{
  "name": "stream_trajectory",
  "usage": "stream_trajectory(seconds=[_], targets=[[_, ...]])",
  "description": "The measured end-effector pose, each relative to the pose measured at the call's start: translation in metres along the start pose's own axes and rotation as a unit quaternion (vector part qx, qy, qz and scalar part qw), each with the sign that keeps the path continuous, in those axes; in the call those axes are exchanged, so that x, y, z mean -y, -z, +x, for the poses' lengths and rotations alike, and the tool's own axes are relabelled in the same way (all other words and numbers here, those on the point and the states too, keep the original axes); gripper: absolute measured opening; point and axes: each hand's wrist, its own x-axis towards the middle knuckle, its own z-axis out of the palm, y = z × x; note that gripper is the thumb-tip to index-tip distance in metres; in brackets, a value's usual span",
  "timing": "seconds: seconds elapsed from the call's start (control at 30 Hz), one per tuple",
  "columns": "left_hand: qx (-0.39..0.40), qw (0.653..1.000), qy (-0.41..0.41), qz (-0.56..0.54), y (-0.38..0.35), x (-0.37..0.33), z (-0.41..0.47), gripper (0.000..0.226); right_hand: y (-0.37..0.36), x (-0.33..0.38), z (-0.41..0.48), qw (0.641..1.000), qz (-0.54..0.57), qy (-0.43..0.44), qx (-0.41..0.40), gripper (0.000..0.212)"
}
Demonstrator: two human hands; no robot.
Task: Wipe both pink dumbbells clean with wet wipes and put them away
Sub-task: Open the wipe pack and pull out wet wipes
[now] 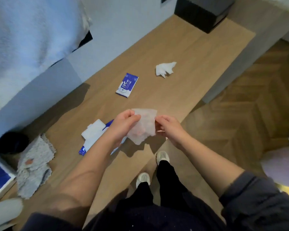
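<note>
the left hand and right hand each pinch the wet wipe, near the blue packet. pull gently so it opens flat.

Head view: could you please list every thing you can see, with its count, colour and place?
wet wipe: one, translucent white, spread between both hands
sachet: one, blue-white, flat mid-surface
crumpled wipe: one, white, beyond the sachet, rightward
open packet: one, blue-white, beside the left forearm
cloth: one, grey, near left edge
box: one, black, far end
wooden surface: one, light brown, centre
shoes: two, white, on the floor
left hand: one, pinches the wipe's left edge
right hand: one, pinches its right edge
</note>
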Motion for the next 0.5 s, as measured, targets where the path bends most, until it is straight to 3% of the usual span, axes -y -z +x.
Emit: stream_trajectory(seconds=[0.1,0.17,0.33,0.5], targets=[[0.026,1.000,0.011,0.002,-0.011,0.009,-0.012,0.014,0.006,-0.019,-0.033,0.987,0.143,-0.062,0.042,0.028],[0.056,0.998,0.014,0.013,-0.021,0.014,-0.017,0.021,0.008,-0.034,-0.053,0.974,0.199,-0.085,0.072,0.022],[0.109,0.993,0.010,0.051,-0.051,0.020,-0.028,0.024,0.028,-0.064,-0.084,0.910,0.400,-0.106,-0.023,0.027],[0.177,0.973,0.004,0.150,-0.102,0.029,-0.046,0.019,0.057,-0.102,-0.135,0.899,0.403,-0.169,0.003,0.038]])
